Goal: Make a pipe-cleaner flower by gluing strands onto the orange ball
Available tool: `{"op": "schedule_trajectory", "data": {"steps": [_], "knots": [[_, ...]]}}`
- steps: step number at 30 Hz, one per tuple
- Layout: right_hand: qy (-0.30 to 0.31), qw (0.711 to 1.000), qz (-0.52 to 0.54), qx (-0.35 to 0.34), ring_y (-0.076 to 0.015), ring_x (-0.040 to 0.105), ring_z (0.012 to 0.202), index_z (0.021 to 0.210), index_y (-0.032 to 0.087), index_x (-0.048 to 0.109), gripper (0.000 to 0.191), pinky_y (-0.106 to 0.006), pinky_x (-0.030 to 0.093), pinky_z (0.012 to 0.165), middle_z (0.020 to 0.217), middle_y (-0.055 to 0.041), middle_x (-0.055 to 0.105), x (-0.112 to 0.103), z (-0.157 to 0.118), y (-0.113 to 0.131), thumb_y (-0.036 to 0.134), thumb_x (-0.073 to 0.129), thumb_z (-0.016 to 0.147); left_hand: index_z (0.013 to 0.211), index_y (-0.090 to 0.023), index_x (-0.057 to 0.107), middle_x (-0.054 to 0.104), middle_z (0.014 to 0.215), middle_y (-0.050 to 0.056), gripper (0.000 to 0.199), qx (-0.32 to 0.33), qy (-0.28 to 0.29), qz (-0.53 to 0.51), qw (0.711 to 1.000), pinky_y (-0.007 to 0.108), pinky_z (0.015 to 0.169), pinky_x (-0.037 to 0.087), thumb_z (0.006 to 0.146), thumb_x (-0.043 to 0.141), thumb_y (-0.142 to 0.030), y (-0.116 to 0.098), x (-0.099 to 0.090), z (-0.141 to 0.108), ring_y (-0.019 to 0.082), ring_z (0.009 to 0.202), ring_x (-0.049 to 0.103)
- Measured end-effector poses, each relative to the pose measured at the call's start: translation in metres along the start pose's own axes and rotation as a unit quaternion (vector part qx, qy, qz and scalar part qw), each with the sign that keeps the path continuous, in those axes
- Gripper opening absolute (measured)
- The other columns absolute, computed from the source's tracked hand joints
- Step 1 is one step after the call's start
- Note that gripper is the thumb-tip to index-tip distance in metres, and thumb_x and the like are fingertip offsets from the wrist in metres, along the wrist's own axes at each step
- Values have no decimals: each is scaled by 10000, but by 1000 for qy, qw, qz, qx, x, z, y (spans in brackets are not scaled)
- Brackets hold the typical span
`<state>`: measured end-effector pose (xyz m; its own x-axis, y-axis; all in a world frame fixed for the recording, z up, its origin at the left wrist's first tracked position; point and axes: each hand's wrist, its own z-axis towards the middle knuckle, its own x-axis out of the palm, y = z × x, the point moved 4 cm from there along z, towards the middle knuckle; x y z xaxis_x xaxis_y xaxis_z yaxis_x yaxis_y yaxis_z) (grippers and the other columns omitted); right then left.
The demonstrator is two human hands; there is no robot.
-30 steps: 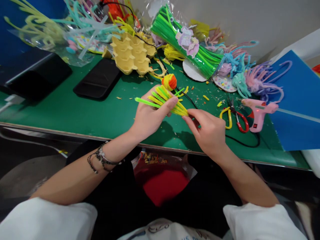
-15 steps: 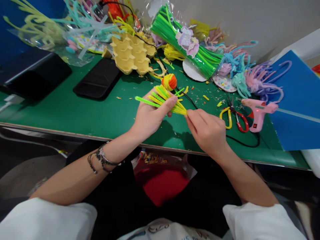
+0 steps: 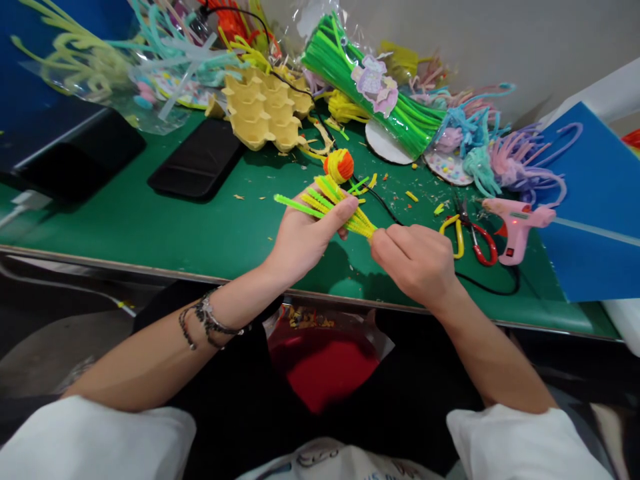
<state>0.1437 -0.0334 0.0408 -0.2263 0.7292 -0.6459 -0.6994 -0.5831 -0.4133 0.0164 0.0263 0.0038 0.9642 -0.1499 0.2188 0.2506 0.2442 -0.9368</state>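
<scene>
Moved slightly since the earlier frame: left hand (image 3: pixel 306 241) and bundle (image 3: pixel 345 208), both a little toward the right; right hand (image 3: pixel 416 263), its fingers curled tighter.

Left hand: narrow, thumb pressed over the bundle of yellow and green fuzzy stems, which was held above the tabletop (image 3: pixel 200 237) near the middle of its front edge. Loose ends fanned out to the left.

Right hand: closed, fingers pinching the gathered yellow end of the same bundle.

Ball (image 3: pixel 339 165), orange and yellow: just beyond the left hand; whether it touched the bundle could not be told.

Egg carton (image 3: pixel 263 110), yellow: back of the tabletop, left of centre. Phone (image 3: pixel 197 160), black: lay face up just left of the carton.

Green stems (image 3: pixel 370 87), in a clear bag: slanted along the back, partly over a white disc (image 3: pixel 385 143).

Pliers (image 3: pixel 475 233), one red handle, one yellow: right of the right hand. Glue gun (image 3: pixel 517 227), pink: just beside the pliers, near a blue board (image 3: pixel 590 213) at the right end.

Scraps: scattered about the middle.
</scene>
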Motion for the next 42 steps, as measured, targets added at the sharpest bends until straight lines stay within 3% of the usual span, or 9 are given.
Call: {"op": "schedule_trajectory", "data": {"steps": [8,11,16,23,27,32,35,38,42], "knots": [[17,998,43,-51,-89,396,517,669,200,575,286,-249,289,519,540,35,499,1,0,-8,160,432,914,686,-180,544,540,583,-54,257,-3,29,27,999,147,377,418,719,706,-376,-3,-4,3,47,441,503],[6,999,47,-9,-91,456,547,763,187,610,210,-246,311,540,590,22,565,7,-6,-12,238,473,914,699,-179,555,547,586,-55,230,17,7,46,999,139,382,424,727,697,-358,-5,-8,5,43,439,506],[24,991,102,82,-91,515,570,802,166,618,362,-228,334,551,635,-1,610,17,-12,-18,480,462,896,709,-176,569,579,592,-50,172,44,-24,106,993,152,416,455,743,681,-303,-11,-11,4,48,426,519],[33,981,140,132,-78,518,531,749,159,603,329,-211,337,521,620,-2,613,18,-10,-15,379,437,929,680,-184,555,580,599,-45,159,78,-25,124,989,158,424,454,755,664,-272,-16,-7,0,60,444,545],[30,937,265,224,-69,530,540,816,160,600,239,-188,389,539,651,11,620,20,-10,-14,344,481,909,688,-192,552,573,617,-41,213,96,-30,136,986,170,439,465,765,660,-358,-17,-8,-2,64,456,550],[28,840,397,368,-74,552,494,835,177,589,199,-195,445,507,623,36,606,28,-14,-12,367,541,865,710,-191,546,561,636,-37,296,116,-29,143,983,179,457,472,772,635,-466,-16,-8,-3,67,483,552],[25,795,444,413,-77,564,460,830,181,578,172,-192,459,467,602,44,606,31,-15,-11,352,564,844,712,-186,541,560,635,-38,293,119,-28,130,984,172,450,466,776,639,-454,-16,-6,-4,63,485,555],[16,778,457,432,-76,570,454,820,180,568,132,-185,466,456,599,50,605,31,-16,-12,311,577,831,710,-181,531,583,663,-30,298,119,-26,119,985,167,437,459,775,644,-450,-16,-4,-4,59,483,558],[7,790,440,428,-76,574,481,832,183,555,114,-189,465,483,612,50,596,30,-17,-14,296,558,840,706,-184,521,592,653,-33,313,104,-23,118,987,170,451,462,774,639,-467,-13,-3,-5,59,479,561]]}}
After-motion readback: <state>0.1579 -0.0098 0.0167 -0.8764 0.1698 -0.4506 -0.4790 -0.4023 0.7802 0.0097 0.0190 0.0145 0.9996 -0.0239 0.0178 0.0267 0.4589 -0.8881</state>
